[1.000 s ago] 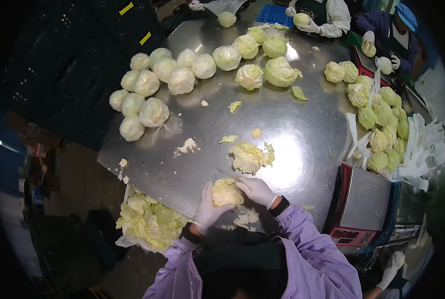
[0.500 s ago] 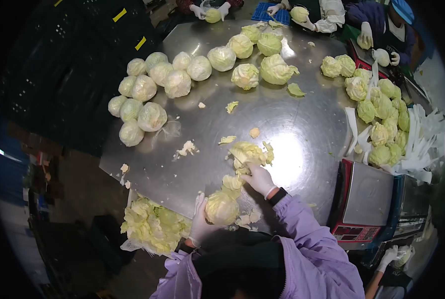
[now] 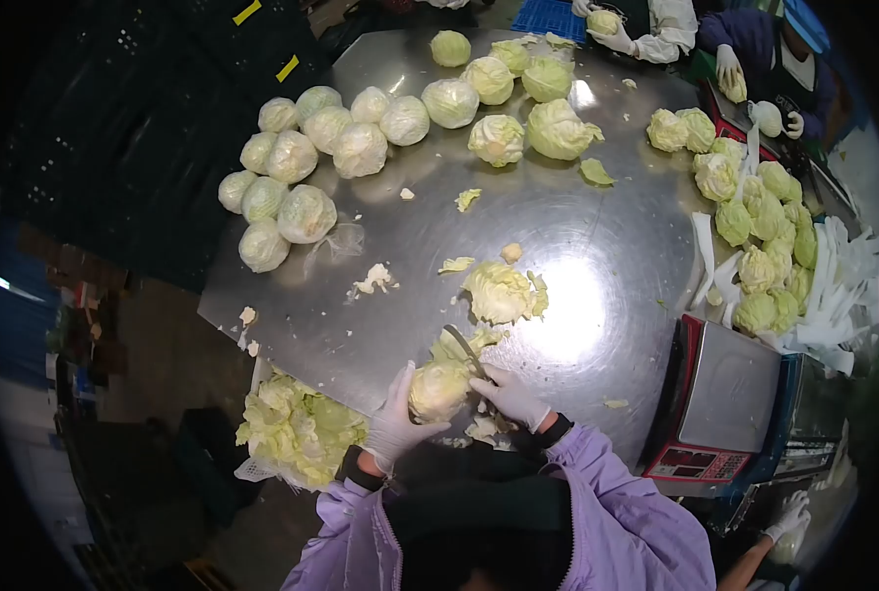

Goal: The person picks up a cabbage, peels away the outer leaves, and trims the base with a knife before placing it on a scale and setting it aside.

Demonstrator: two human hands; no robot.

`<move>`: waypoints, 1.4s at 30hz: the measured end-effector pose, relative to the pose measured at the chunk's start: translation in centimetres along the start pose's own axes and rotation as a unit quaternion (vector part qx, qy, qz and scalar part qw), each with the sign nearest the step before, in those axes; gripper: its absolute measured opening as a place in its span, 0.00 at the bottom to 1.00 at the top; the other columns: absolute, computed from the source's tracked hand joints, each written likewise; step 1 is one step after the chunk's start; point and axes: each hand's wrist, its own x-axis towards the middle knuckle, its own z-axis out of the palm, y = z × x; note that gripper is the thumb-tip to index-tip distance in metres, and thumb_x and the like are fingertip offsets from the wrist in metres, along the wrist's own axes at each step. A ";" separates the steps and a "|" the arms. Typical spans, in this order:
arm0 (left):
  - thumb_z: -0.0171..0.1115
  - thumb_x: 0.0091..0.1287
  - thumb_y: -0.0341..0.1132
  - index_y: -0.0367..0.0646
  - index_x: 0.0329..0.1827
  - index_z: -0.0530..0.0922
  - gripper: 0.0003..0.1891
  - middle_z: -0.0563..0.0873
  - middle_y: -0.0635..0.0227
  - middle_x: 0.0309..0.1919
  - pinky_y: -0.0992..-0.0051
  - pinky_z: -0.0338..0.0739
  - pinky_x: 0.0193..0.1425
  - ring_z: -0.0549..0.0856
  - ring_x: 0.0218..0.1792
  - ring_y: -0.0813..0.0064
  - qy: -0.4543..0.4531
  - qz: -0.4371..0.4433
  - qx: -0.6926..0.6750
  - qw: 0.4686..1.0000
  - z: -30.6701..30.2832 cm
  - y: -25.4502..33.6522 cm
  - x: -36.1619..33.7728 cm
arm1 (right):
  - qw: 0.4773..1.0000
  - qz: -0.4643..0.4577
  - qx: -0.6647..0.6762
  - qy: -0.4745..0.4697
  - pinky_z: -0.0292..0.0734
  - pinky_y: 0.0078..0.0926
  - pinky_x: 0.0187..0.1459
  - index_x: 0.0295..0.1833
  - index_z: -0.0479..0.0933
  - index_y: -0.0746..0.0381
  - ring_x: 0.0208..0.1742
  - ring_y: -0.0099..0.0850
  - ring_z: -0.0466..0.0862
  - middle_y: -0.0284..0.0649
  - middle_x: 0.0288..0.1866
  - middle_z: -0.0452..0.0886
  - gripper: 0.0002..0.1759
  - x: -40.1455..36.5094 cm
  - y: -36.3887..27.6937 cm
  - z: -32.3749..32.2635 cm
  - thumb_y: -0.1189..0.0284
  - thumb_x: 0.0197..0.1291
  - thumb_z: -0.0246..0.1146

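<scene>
My left hand, in a white glove, grips the left side of a pale green cabbage at the table's near edge. On the cabbage's right side is my gloved right hand, closed on a knife whose narrow, curved blade points up and away. The knife's handle is hidden in the glove. Loose outer leaves lie just behind the cabbage. White trimmings are scattered beneath my right hand. Farther out rests a pile of cut leaves.
Wrapped cabbages stand at the left, bare ones at the back. More cabbages are heaped right, near a red scale. A container of leaves adjoins the left edge. Co-workers' gloved hands are across the steel table.
My right hand has left the leaf pile and come back beside the cabbage, now with a knife. Across the table, a co-worker's hands have let go of a cabbage, which rests there.
</scene>
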 end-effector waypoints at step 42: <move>0.82 0.43 0.40 0.33 0.65 0.64 0.47 0.72 0.51 0.60 0.64 0.70 0.66 0.74 0.60 0.53 0.094 -0.056 -0.313 0.944 3.8 -1.8 -1.9 | 0.973 -0.176 -0.146 0.018 0.75 0.32 0.54 0.64 0.70 0.65 0.51 0.45 0.82 0.51 0.54 0.80 0.36 1.2 -0.8 -0.1 0.47 0.61 0.60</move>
